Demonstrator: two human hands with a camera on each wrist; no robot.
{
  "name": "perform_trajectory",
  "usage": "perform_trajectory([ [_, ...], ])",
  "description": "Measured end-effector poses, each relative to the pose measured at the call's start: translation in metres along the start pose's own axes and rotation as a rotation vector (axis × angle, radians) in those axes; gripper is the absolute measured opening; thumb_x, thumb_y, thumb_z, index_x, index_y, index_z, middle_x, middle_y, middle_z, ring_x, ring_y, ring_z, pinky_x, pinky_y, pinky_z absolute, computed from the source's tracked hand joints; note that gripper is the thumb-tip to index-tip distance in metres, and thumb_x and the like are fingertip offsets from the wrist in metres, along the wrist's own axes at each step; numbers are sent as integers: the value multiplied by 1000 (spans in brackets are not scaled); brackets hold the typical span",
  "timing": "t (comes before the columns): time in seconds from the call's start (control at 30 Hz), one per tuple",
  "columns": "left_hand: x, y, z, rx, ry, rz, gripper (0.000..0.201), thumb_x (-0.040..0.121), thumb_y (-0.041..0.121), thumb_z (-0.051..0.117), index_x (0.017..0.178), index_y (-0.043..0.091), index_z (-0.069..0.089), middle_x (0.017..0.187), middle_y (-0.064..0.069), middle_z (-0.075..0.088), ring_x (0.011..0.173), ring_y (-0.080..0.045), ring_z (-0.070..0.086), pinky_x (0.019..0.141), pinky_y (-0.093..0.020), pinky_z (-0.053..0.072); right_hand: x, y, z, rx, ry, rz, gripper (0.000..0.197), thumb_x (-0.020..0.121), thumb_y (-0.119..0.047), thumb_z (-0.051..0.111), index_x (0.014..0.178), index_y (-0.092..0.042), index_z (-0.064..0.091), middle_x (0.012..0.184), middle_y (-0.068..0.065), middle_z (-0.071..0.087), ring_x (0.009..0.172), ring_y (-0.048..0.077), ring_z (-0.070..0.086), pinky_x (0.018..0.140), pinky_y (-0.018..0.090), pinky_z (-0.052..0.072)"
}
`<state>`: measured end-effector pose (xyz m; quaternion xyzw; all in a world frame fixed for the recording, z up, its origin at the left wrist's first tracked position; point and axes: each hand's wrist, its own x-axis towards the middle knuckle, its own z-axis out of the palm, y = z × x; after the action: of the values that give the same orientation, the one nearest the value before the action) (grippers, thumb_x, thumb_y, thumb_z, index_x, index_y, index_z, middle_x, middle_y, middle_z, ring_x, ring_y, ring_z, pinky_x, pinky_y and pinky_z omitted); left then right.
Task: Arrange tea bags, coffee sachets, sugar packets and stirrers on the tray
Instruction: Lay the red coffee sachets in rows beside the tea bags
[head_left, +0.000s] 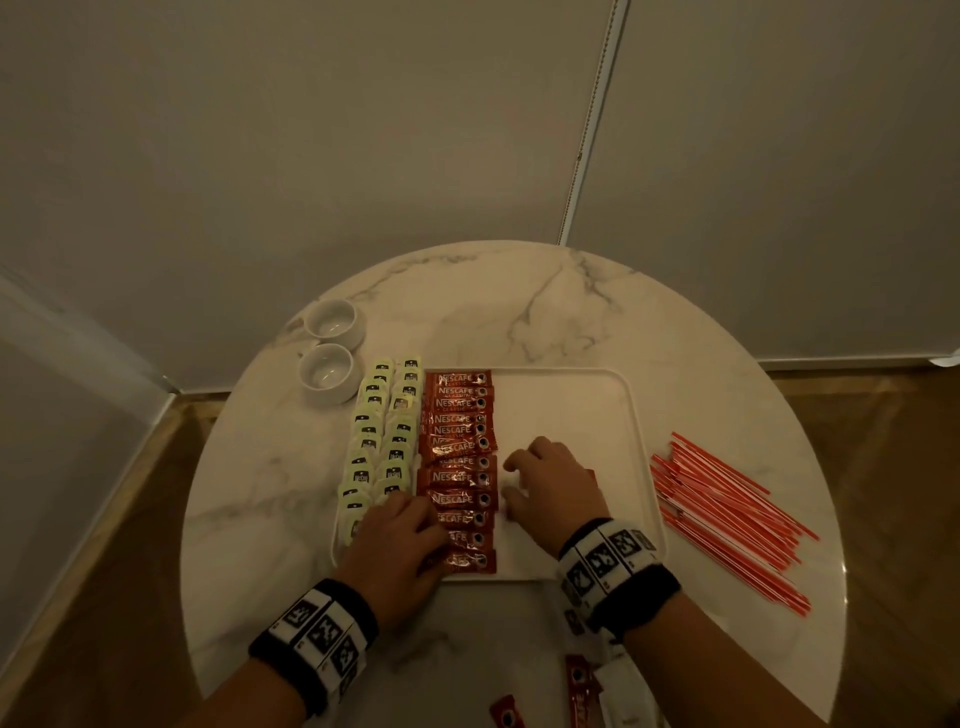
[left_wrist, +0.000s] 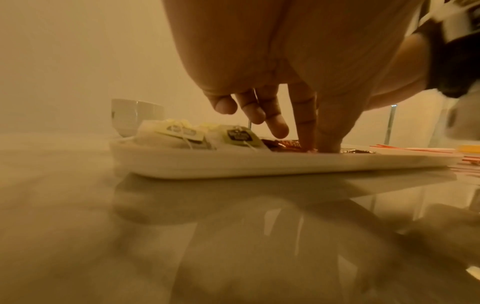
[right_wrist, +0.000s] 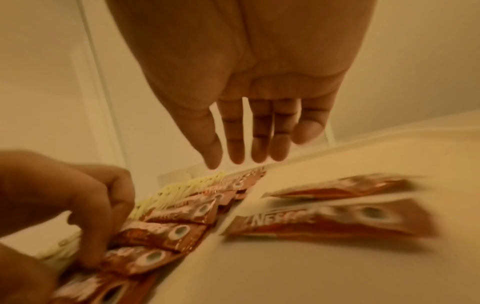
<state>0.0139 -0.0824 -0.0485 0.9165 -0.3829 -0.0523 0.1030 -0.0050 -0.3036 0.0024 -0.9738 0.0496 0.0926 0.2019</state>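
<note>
Red foil coffee sachets (head_left: 457, 470) lie in one overlapping column down the middle-left of the head view, each with its long axis running left to right across the white square plastic tray (head_left: 631, 415). To their left, two columns of pale green-tagged tea bags (head_left: 382, 441) fill the tray's left edge.

My left hand (head_left: 397, 540) sits at the lower end of that column, fingers (left_wrist: 303, 115) bent down and pressing on the nearest sachets; it pins them rather than lifting any.

My right hand (head_left: 553, 480) hovers just right of the column, over the bare white floor of the tray, fingers (right_wrist: 236, 133) straight, close together and holding nothing. In the right wrist view two loose red sachets (right_wrist: 337, 218) lie under its palm, a little apart from the column and roughly parallel to it. I judge these are what the coming move turns on: they lie nearer my right hand, so it should slide them leftward, along their own long axis, into line.

Red-and-white striped stirrers (head_left: 727, 514) wait on the round marble table (head_left: 519, 312), well right of the tray. Sugar packets I cannot pick out with certainty.
</note>
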Motion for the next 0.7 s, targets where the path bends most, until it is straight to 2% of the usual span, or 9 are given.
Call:
perform_trajectory([
  [0.07, 1, 0, 3, -4, 2, -4, 27, 70, 54, 62, 88, 35, 62, 94, 12, 57, 93, -11, 47, 74, -31, 49, -19, 9, 1, -43, -29, 39, 46, 96, -39, 44, 140, -27, 39, 144, -2, 38, 133, 18, 34, 108, 32, 34],
  [0.13, 1, 1, 4, -16, 15, -7, 23, 71, 53, 63, 86, 35, 62, 93, 13, 56, 93, -10, 44, 73, -30, 48, -39, 15, 9, -90, -157, 91, 63, 98, -45, 36, 152, -29, 8, 160, -1, 2, 147, 20, -3, 118, 41, 10],
  [0.17, 1, 2, 4, -22, 25, -7, 22, 73, 52, 61, 85, 34, 61, 92, 13, 56, 92, -9, 42, 73, -29, 47, -47, 18, 15, -125, -226, 110, 68, 99, -48, 30, 151, -29, -8, 159, -2, -14, 144, 19, -19, 117, 43, -1],
  [0.23, 1, 5, 1, -32, 50, -7, 22, 73, 52, 55, 82, 32, 60, 89, 13, 55, 89, -8, 40, 70, -27, 43, -54, 25, 27, -197, -291, 127, 68, 93, -59, 9, 142, -28, -26, 153, -1, -31, 137, 19, -32, 112, 47, -15],
  [0.33, 4, 10, -5, -45, 80, -17, 22, 74, 49, 52, 80, 30, 59, 87, 12, 56, 87, -9, 44, 70, -26, 43, -53, 32, 36, -230, -344, 141, 86, 65, -76, -24, 136, -27, -32, 149, -2, -38, 135, 20, -37, 99, 43, -35],
  [0.43, 8, 14, -10, -59, 112, -41, 21, 78, 45, 49, 81, 28, 60, 88, 11, 57, 86, -11, 48, 71, -27, 46, -46, 33, 37, -250, -390, 133, 93, 57, -74, -24, 137, -26, -33, 148, -2, -40, 135, 19, -38, 91, 42, -39],
  [0.6, 20, 17, -17, -89, 175, -67, 21, 81, 41, 47, 84, 26, 61, 90, 10, 58, 88, -11, 48, 72, -27, 45, -19, 35, 31, -310, -389, 145, 93, 60, -74, -24, 137, -24, -31, 148, -2, -38, 135, 21, -37, 105, 56, -28],
  [0.63, 24, 18, -18, -87, 185, -68, 21, 81, 40, 46, 84, 26, 61, 90, 10, 58, 88, -11, 48, 72, -27, 45, -13, 36, 30, -321, -384, 155, 91, 62, -74, -24, 137, -23, -31, 148, -3, -37, 136, 22, -37, 105, 57, -26],
  [0.7, 32, 19, -22, -88, 205, -73, 22, 81, 40, 46, 85, 26, 62, 90, 9, 59, 88, -12, 50, 72, -27, 44, 2, 37, 25, -338, -386, 182, 82, 78, -73, -13, 140, -22, -28, 148, -3, -37, 137, 23, -36, 106, 59, -25],
])
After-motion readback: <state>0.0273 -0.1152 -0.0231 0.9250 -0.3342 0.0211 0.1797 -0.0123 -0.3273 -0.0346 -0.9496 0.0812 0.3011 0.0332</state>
